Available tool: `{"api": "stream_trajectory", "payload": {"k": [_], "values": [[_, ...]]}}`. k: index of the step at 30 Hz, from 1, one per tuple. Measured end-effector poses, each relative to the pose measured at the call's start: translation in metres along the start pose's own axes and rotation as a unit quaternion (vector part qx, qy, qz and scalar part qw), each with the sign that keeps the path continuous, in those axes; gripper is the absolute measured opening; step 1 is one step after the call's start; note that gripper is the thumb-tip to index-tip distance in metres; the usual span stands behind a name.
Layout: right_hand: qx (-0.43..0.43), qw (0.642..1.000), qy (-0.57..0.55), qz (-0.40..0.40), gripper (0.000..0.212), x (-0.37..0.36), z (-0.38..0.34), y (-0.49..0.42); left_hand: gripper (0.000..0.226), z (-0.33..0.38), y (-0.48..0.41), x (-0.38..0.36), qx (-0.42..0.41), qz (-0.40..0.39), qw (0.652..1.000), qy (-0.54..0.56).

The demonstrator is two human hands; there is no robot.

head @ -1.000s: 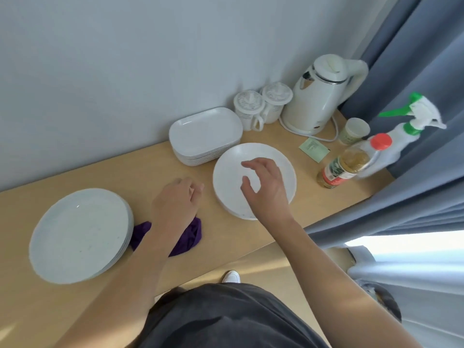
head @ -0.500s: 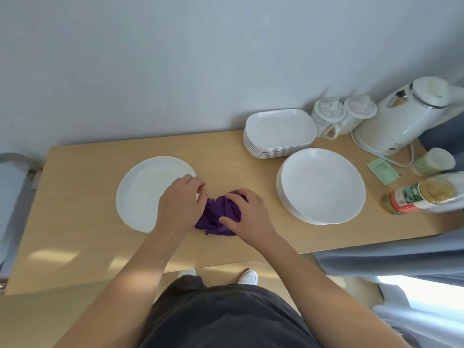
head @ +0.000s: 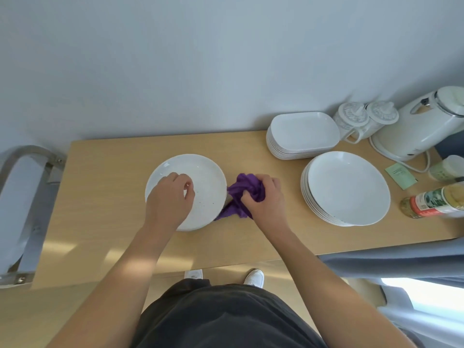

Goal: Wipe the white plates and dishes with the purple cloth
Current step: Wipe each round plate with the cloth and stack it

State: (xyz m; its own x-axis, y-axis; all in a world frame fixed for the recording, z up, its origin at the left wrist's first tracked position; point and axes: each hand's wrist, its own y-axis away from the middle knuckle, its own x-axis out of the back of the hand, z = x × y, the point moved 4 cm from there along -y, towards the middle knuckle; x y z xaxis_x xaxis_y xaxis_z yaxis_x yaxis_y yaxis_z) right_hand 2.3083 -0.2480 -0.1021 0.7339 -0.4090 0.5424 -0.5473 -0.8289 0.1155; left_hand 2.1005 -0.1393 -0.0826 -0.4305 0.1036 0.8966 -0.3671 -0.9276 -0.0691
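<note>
item: purple cloth (head: 247, 194), soft, light, limp; bunched on the bench (head: 113, 172) just right of a lone white plate (head: 208, 172), one tail against its rim. right hand (head: 263, 199): grip clamped on the wad. left hand (head: 170, 197): loosely curled over the plate, holding nothing. plate likely stiff, slick, breakable; best steadied at the rim. round stack (head: 349, 187) and rectangular dishes (head: 303, 131) sit further right.

A round white plate (head: 209, 188), flecked with small dark specks, lies flat on the table (head: 113, 177) left of centre, partly under the left hand (head: 170, 199). A bunched-up purple cloth (head: 247, 190) touches its right rim, gripped in the right hand (head: 266, 204). Further right sits a stack of round white plates (head: 349, 189). Behind that, at the table's back edge, is a stack of white rounded-rectangular dishes (head: 303, 131).
</note>
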Motion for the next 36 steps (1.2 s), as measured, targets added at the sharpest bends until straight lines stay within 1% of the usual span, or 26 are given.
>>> {"api": "stream_trajectory", "payload": {"k": [3, 6, 8, 9, 11, 12, 15, 17, 19, 23, 26, 29, 31, 33, 35, 36], "values": [[0.028, 0.999, -0.046, 0.003, 0.035, -0.012, -0.04, 0.001, 0.013, -0.027, -0.001, 0.006, 0.029, 0.004, 1.0, -0.005], [0.083, 0.996, -0.039, -0.009, 0.039, -0.033, -0.066, 0.004, 0.016, -0.05, -0.004, 0.01, 0.059, 0.006, 0.998, -0.002], [0.104, 0.994, 0.024, -0.037, 0.046, -0.052, -0.068, 0.006, 0.023, -0.063, -0.006, 0.013, 0.073, 0.013, 0.997, -0.006], [0.109, 0.989, 0.086, -0.055, 0.048, -0.063, -0.064, 0.007, 0.025, -0.07, -0.008, 0.013, 0.081, 0.014, 0.997, -0.006], [0.127, 0.96, 0.24, -0.071, 0.051, -0.083, -0.054, 0.012, 0.028, -0.086, -0.014, 0.013, 0.099, -0.001, 0.995, -0.004], [0.14, 0.943, 0.293, -0.073, 0.052, -0.089, -0.048, 0.014, 0.027, -0.09, -0.016, 0.01, 0.105, -0.015, 0.994, -0.002], [0.163, 0.911, 0.369, -0.093, 0.061, -0.103, -0.032, 0.015, 0.026, -0.102, -0.023, 0.004, 0.112, -0.045, 0.992, 0.029], [0.16, 0.894, 0.404, -0.105, 0.061, -0.11, -0.026, 0.01, 0.028, -0.107, -0.027, 0.004, 0.112, -0.043, 0.991, 0.057], [0.149, 0.886, 0.425, -0.114, 0.062, -0.118, -0.025, 0.003, 0.029, -0.11, -0.03, 0.003, 0.112, -0.041, 0.99, 0.08], [0.134, 0.883, 0.435, -0.116, 0.066, -0.146, -0.04, -0.015, 0.028, -0.118, -0.033, 0.002, 0.118, -0.042, 0.984, 0.125], [0.134, 0.888, 0.405, -0.173, 0.068, -0.178, -0.054, -0.021, 0.026, -0.121, -0.034, 0.003, 0.121, -0.042, 0.98, 0.152], [0.153, 0.892, 0.379, -0.194, 0.068, -0.203, -0.068, -0.016, 0.026, -0.122, -0.035, 0.006, 0.128, -0.045, 0.973, 0.186], [0.15, 0.9, 0.362, -0.194, 0.062, -0.204, -0.071, -0.012, 0.026, -0.125, -0.035, 0.005, 0.136, -0.045, 0.97, 0.198], [0.192, 0.903, 0.334, -0.19, 0.055, -0.195, -0.074, -0.004, 0.026, -0.127, -0.035, 0.002, 0.141, -0.04, 0.969, 0.2], [0.226, 0.917, 0.268, -0.19, 0.045, -0.184, -0.079, 0.011, 0.026, -0.128, -0.035, -0.001, 0.147, -0.038, 0.969, 0.197], [0.22, 0.924, 0.244, -0.194, 0.041, -0.179, -0.08, 0.021, 0.027, -0.128, -0.035, -0.002, 0.149, -0.036, 0.969, 0.194]]}}
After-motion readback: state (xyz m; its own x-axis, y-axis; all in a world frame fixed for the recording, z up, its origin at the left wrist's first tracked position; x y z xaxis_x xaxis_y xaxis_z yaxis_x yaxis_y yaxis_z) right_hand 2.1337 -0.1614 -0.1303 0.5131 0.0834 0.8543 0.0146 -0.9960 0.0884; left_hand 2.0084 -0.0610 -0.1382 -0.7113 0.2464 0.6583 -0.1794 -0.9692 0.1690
